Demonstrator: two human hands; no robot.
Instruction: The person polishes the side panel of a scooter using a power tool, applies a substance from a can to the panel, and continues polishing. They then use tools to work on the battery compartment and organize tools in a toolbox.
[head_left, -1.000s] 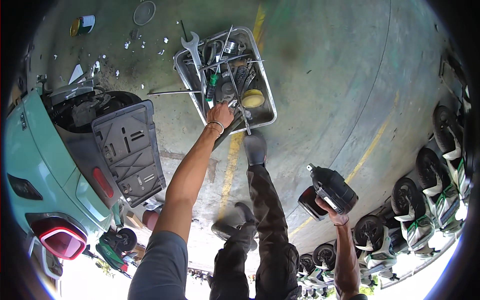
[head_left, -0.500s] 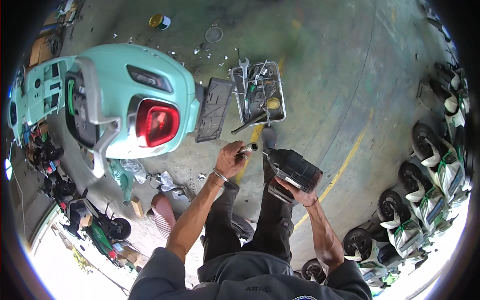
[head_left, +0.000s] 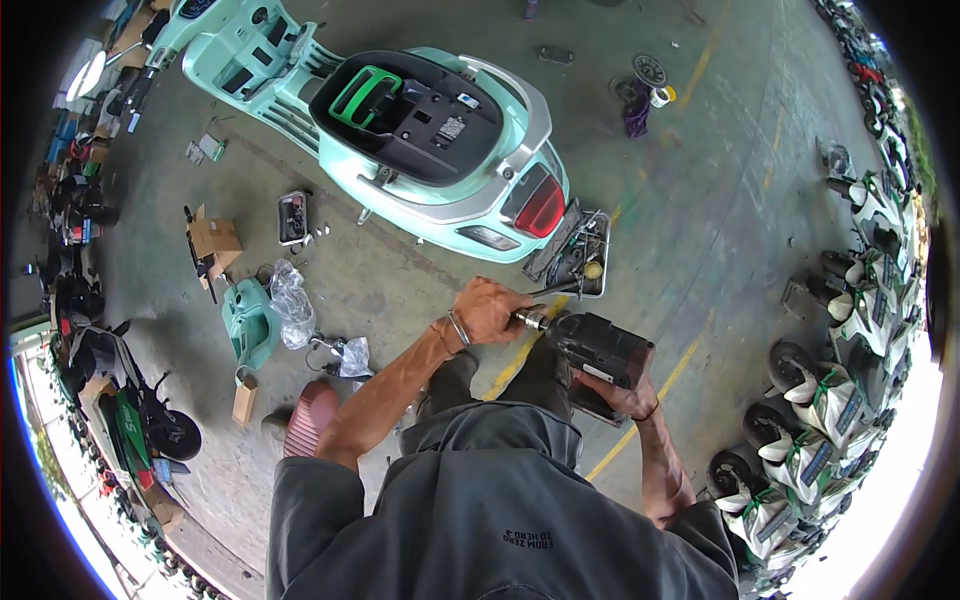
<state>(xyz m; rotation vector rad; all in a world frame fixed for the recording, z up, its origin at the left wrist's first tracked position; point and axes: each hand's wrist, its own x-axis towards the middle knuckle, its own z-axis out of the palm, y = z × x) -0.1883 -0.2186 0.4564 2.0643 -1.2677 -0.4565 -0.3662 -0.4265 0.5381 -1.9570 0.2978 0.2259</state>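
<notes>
My right hand [head_left: 632,396] is wrapped round the handle of a black cordless impact wrench [head_left: 602,348], whose nose points left toward my other hand. My left hand [head_left: 486,310], with a metal bangle at its wrist, is closed on a silver socket [head_left: 531,319]. The socket lines up with the wrench's nose and appears to touch it; whether it is fully seated cannot be told. Just beyond my hands stands a metal tool tray [head_left: 603,262] with spanners and other hand tools, partly hidden by a mint-green scooter [head_left: 400,212] with its seat off.
Left of me lie a mint-green body panel [head_left: 250,325], clear plastic wrap [head_left: 291,308], a ribbed pink-brown seat [head_left: 312,418] and a cardboard box [head_left: 214,240]. A small parts tray [head_left: 293,218] sits beside the scooter. Several parked scooters [head_left: 800,400] line the right side.
My left hand has brought the socket across to the wrench's nose. The view has shifted, so more of the scooter and floor shows. My right hand keeps its hold on the wrench.
</notes>
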